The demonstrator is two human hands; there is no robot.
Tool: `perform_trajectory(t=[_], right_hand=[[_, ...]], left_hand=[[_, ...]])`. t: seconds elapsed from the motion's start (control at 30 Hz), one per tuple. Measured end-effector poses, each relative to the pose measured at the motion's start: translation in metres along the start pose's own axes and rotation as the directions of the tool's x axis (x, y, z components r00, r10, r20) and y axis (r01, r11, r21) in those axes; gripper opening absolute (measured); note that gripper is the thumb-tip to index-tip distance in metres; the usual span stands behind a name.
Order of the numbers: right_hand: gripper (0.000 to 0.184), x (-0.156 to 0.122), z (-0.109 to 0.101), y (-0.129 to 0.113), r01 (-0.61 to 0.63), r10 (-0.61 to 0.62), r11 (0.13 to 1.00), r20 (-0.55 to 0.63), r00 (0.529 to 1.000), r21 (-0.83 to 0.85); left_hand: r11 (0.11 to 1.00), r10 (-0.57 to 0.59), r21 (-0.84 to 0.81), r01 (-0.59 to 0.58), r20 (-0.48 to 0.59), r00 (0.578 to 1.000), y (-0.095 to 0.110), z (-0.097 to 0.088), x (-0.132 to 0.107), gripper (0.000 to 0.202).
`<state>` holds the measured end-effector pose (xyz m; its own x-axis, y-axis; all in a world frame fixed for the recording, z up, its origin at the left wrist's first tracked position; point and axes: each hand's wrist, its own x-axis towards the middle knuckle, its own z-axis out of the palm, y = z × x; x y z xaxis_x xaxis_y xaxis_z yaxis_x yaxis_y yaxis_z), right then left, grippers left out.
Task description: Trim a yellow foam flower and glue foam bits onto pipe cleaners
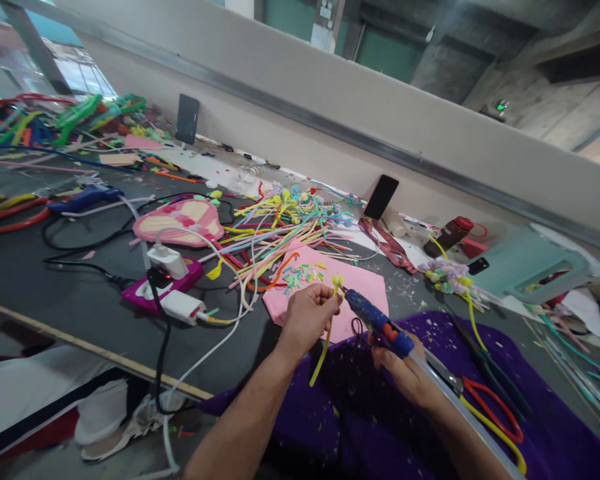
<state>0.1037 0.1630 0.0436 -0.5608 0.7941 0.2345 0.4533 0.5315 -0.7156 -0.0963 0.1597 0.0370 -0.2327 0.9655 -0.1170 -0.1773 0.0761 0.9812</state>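
Observation:
My left hand (307, 313) pinches a yellow pipe cleaner (323, 357), whose stem hangs down below the fingers. At its top is a small yellow tuft (337, 281). My right hand (405, 373) is wrapped round a blue glue gun (377, 322) with an orange part. The gun's nozzle points left and is at or very near the tuft; contact is hard to tell. Under the hands lies a pink sheet (365, 287) with small green, yellow and white cut pieces (303, 275) on it.
Behind lie many coloured pipe cleaners (300, 227). A magenta power strip (145, 293) with plugs and cables sits left. Red-and-yellow-handled scissors (495, 407) and dark pliers (500, 367) rest on purple cloth (430, 327). A phone (381, 197) leans against the partition, near a brown bottle (449, 237).

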Motion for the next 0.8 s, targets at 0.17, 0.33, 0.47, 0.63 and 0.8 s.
perform_trajectory(t=[0.17, 0.33, 0.47, 0.63, 0.8], right_hand=[[0.027, -0.001, -0.001, 0.0, 0.027, -0.027, 1.0, 0.009, 1.0, 0.011], [0.025, -0.001, 0.0, -0.003, 0.045, -0.045, 0.999, -0.007, 0.999, 0.013], [0.026, -0.003, -0.003, -0.001, 0.034, -0.034, 0.998, 0.015, 0.999, 0.045], [0.025, 0.006, -0.022, 0.015, -0.018, 0.017, 1.0, -0.128, 0.992, -0.008], [0.022, 0.036, -0.034, 0.046, 0.043, -0.105, 0.864, -0.096, 0.99, -0.502]], left_hand=[[1.0, 0.006, 0.007, -0.006, -0.019, 1.0, 0.0, 0.0, 0.0, 0.022], [1.0, 0.007, 0.005, -0.007, -0.002, 1.0, -0.002, 0.0, 0.001, 0.02], [1.0, 0.009, 0.004, -0.009, -0.011, 1.0, -0.002, 0.0, 0.001, 0.019], [0.998, 0.011, -0.06, -0.013, -0.037, 0.999, 0.003, -0.003, 0.002, 0.023], [0.971, -0.033, -0.233, 0.046, 0.059, 0.998, 0.006, -0.009, 0.003, 0.024]])
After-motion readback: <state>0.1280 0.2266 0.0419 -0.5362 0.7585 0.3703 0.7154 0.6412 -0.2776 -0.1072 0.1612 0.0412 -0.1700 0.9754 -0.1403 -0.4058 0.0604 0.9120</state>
